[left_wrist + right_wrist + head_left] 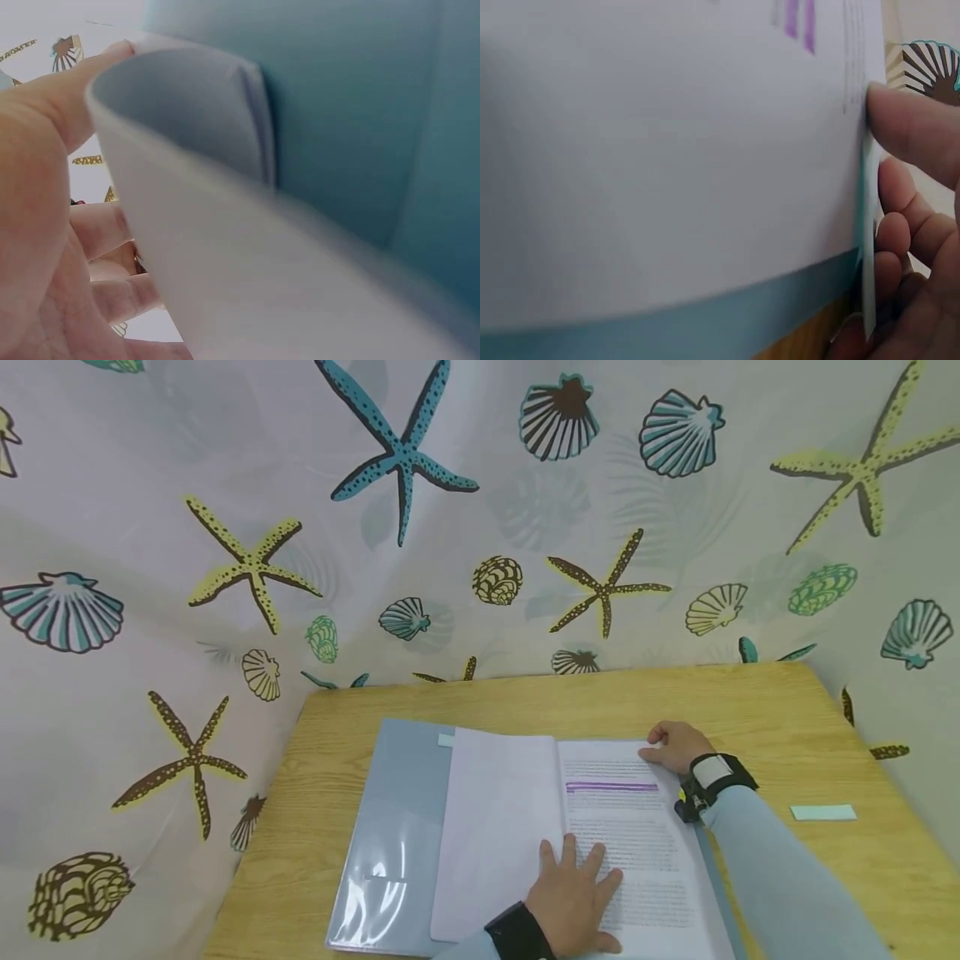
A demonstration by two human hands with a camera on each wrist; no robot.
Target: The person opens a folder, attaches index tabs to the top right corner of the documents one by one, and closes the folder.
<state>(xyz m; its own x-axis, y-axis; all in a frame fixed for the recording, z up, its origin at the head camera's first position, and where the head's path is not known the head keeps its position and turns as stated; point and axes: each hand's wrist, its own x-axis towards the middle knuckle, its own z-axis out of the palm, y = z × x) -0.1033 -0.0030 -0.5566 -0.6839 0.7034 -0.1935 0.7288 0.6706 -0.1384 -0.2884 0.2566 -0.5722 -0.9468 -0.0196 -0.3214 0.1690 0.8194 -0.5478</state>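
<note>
A blue-grey folder lies open on the table with a stack of white paper in it. The right-hand printed page has a purple highlighted line near its top. My left hand lies flat on that page near its lower part, fingers spread. At the page's upper right corner my right hand pinches the edge. In the right wrist view the thumb lies at the page edge with the other fingers curled behind it. A pale narrow strip shows edge-on beside those fingers.
The turned white sheet covers part of the folder's left side, where a pale tab sticks out. A pale green strip lies on the wooden table to the right. Shell-patterned cloth hangs behind the table.
</note>
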